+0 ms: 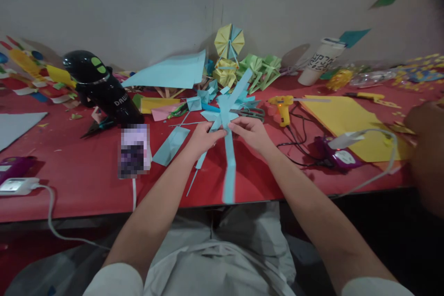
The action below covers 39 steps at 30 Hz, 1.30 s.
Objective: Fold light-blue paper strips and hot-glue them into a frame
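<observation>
A long strip of light blue paper runs upright between my hands, its lower end hanging toward the table's front edge. My left hand pinches the strip's middle from the left, thumb and fingers together. From the right, my right hand closes thumb and fingers on the same strip. Behind my hands lies a pile of blue folded paper pieces. Scissors with dark blades rest there too, partly hidden by the strip. A blue paper rectangle lies left of my left hand.
A yellow glue gun with a cord stands right of my hands, near yellow paper sheets and a purple power strip. At left are a phone and a black bottle. Another person's arm shows at far right.
</observation>
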Available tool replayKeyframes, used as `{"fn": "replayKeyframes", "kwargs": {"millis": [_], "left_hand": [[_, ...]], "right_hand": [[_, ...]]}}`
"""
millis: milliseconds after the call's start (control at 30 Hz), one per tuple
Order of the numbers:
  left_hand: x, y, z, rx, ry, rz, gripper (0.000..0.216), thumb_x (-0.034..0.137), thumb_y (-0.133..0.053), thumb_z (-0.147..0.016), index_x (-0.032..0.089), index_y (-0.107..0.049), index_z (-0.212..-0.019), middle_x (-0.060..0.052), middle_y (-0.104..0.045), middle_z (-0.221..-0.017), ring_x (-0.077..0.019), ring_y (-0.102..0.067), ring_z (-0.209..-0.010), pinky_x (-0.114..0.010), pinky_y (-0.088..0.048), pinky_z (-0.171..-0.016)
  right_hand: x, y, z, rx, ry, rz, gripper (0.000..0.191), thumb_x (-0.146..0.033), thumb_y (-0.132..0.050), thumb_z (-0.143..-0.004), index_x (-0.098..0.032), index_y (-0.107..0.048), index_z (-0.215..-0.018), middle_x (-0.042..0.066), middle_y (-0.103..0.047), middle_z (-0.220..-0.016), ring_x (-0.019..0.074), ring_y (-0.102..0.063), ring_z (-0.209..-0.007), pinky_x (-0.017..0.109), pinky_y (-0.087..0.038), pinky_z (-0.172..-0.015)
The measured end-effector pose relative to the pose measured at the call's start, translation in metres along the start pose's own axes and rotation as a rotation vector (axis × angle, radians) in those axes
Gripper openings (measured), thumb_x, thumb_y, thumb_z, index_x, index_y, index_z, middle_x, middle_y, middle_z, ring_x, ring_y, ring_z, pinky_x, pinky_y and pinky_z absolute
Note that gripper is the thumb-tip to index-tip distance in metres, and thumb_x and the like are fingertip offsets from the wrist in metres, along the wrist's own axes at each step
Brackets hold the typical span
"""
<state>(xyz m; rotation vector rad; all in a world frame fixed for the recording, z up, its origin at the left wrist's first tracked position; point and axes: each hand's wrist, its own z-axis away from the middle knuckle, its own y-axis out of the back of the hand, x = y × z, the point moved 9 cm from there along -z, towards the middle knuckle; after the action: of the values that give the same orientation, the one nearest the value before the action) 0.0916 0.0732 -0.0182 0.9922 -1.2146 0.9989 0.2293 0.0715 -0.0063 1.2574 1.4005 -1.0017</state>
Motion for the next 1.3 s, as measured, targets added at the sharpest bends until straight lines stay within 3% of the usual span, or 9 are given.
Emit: {"fn": "replayKeyframes", "kwargs": {"millis": [133,367,600,1000,1133,1300], "left_hand": [[-0.003,-0.001,-0.001,0.018,0.025,0.000,0.018,0.031,-0.071,-0.068,0.017,-0.061,-0.075,0.007,-0.045,-0.052,-0.0069,-0.037,-0.045,-0.021,-0.027,-0.044],[0.000,0.007,-0.004,0.074,-0.017,-0.019,0.018,0.034,-0.064,-0.071,0.016,-0.058,-0.072,0.004,-0.053,-0.060,-0.0082,-0.043,-0.052,-0.022,-0.034,-0.051],[0.004,0.000,0.002,0.025,0.028,-0.066,0.013,0.027,-0.062,-0.072,0.018,-0.054,-0.065,0.006,-0.044,-0.048,-0.0073,-0.039,-0.043,-0.022,-0.029,-0.044],[-0.002,-0.009,0.005,0.051,0.126,0.125,0.017,0.026,-0.064,-0.071,0.018,-0.053,-0.061,0.006,-0.041,-0.046,-0.0068,-0.035,-0.040,-0.024,-0.023,-0.042],[-0.002,-0.006,0.006,0.123,0.139,0.202,0.013,0.025,-0.067,-0.067,0.016,-0.058,-0.064,0.004,-0.049,-0.052,-0.0074,-0.040,-0.047,-0.024,-0.030,-0.048],[-0.001,-0.008,0.006,0.102,0.115,0.243,0.014,0.028,-0.068,-0.064,0.015,-0.062,-0.068,0.002,-0.055,-0.058,-0.0085,-0.045,-0.052,-0.024,-0.032,-0.052]], "right_hand": [[-0.003,0.001,0.001,0.024,0.037,0.012,0.034,-0.049,-0.079,-0.072,-0.017,-0.071,-0.075,-0.001,-0.062,-0.060,0.0103,-0.053,-0.054,0.027,-0.046,-0.055],[0.016,-0.011,0.001,-0.064,-0.160,-0.143,0.044,-0.051,-0.086,-0.062,-0.019,-0.060,-0.077,0.003,-0.071,-0.065,0.0162,-0.068,-0.061,0.029,-0.056,-0.061],[0.003,-0.007,0.001,-0.045,-0.066,-0.122,0.042,-0.051,-0.083,-0.065,-0.018,-0.062,-0.079,-0.003,-0.064,-0.056,0.0095,-0.055,-0.044,0.023,-0.043,-0.044],[-0.001,-0.004,0.002,0.033,0.006,-0.096,0.039,-0.053,-0.080,-0.069,-0.019,-0.061,-0.071,-0.004,-0.059,-0.051,0.0082,-0.050,-0.042,0.022,-0.038,-0.040],[-0.003,-0.007,0.002,-0.003,0.016,-0.027,0.040,-0.055,-0.079,-0.070,-0.019,-0.062,-0.071,-0.004,-0.057,-0.050,0.0082,-0.049,-0.042,0.022,-0.037,-0.041],[-0.003,-0.009,0.002,-0.013,0.032,0.001,0.041,-0.057,-0.077,-0.071,-0.019,-0.062,-0.072,-0.004,-0.056,-0.051,0.0088,-0.049,-0.044,0.023,-0.038,-0.043]]}}
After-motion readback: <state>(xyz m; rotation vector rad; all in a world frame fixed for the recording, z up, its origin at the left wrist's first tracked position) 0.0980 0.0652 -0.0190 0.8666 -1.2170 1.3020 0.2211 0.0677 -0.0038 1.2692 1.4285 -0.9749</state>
